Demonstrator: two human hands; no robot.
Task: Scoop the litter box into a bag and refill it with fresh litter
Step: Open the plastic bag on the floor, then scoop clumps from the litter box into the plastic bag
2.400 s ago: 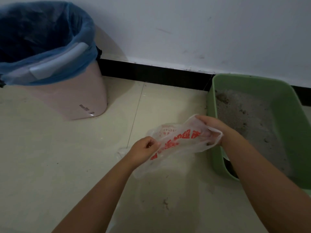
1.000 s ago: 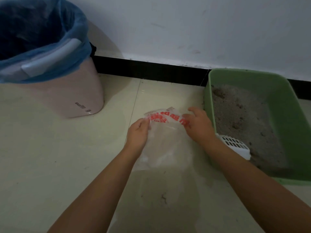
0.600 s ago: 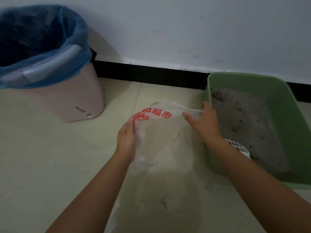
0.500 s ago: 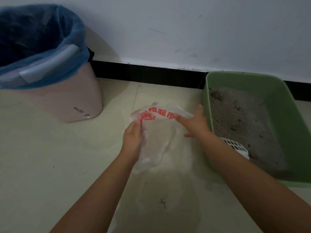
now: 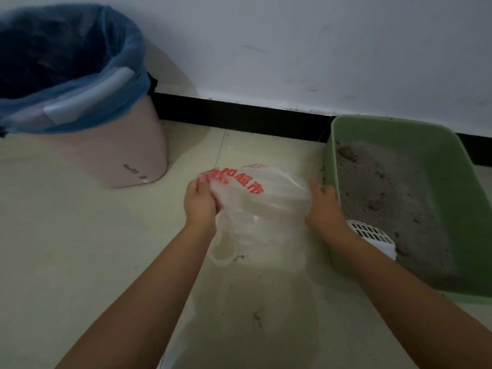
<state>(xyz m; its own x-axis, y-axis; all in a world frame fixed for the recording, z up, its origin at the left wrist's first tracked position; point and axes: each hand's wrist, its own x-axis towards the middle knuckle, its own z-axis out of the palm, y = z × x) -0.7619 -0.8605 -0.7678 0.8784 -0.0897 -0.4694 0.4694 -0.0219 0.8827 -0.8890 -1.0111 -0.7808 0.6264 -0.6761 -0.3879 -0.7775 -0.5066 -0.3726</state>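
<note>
Head view looks down on red printed characters across one thin clear plastic bag (image 5: 255, 198); I cannot read them, nor the small dark marking low on the pink bin (image 5: 117, 155). Both forearms reach forward over the floor (image 5: 66, 249). One left hand (image 5: 201, 202) has its fingers curled, pinching the bag's left edge; one right hand (image 5: 323, 206) grips the bag's right edge, stretching it between them just beside the left wall of one green litter box (image 5: 452, 182). One white slotted scoop (image 5: 372, 237) lies in the grey litter (image 5: 383, 193) near that wall. A blue liner (image 5: 87, 107) covers the bin.
</note>
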